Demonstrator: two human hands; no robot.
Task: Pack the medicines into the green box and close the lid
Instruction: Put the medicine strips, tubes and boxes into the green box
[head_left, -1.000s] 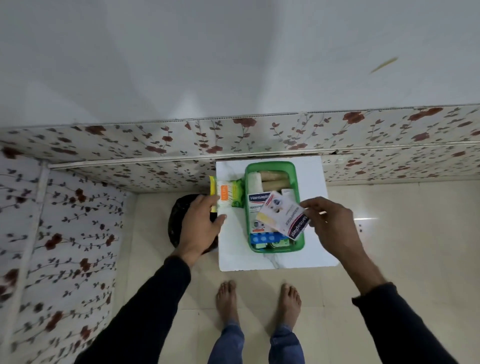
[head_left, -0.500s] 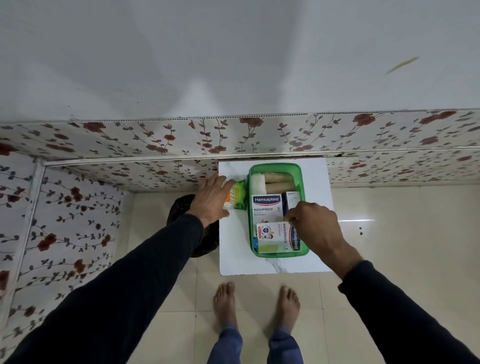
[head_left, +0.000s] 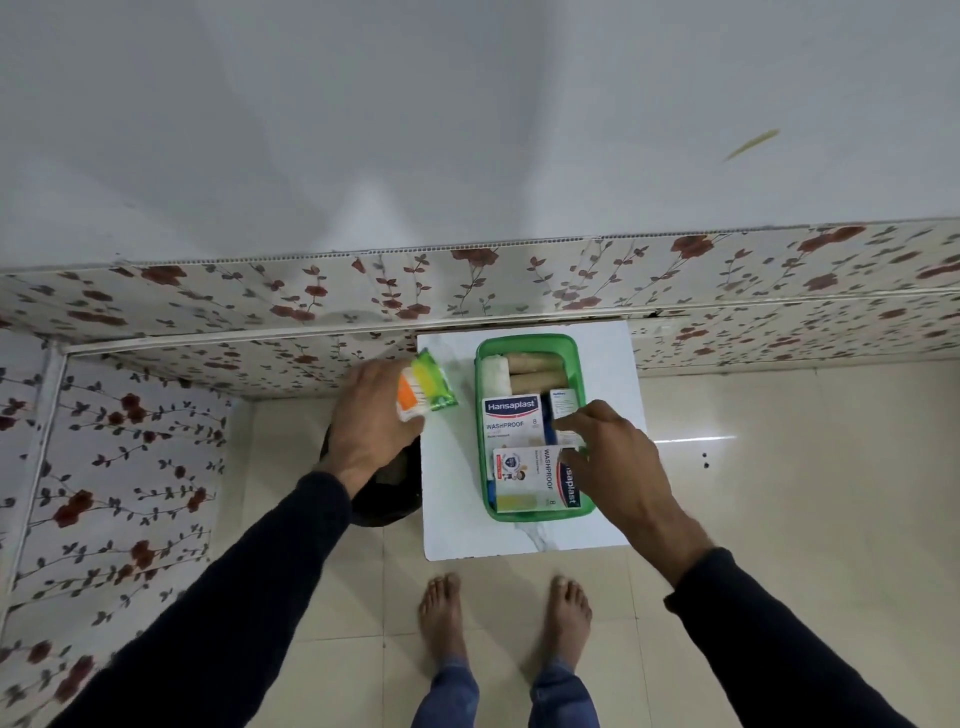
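- Step in hand: packing. The green box (head_left: 531, 345), lidless, is set at frame centre on the white tabletop (head_left: 452, 499).
- A glossy green-orange sachet (head_left: 423, 391) is pinched by the left hand (head_left: 371, 423).
- A flat Hansaplast carton (head_left: 530, 475) inside the box is touched by the loosely spread right hand (head_left: 621, 467).
- Next move, as judged: the sachet is to be laid into a remaining gap; no lid is seen.

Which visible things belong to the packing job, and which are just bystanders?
Job: green box; two Hansaplast cartons; bandage rolls; green-orange packet in the left hand.
Bystanders: black object on the floor; white table.
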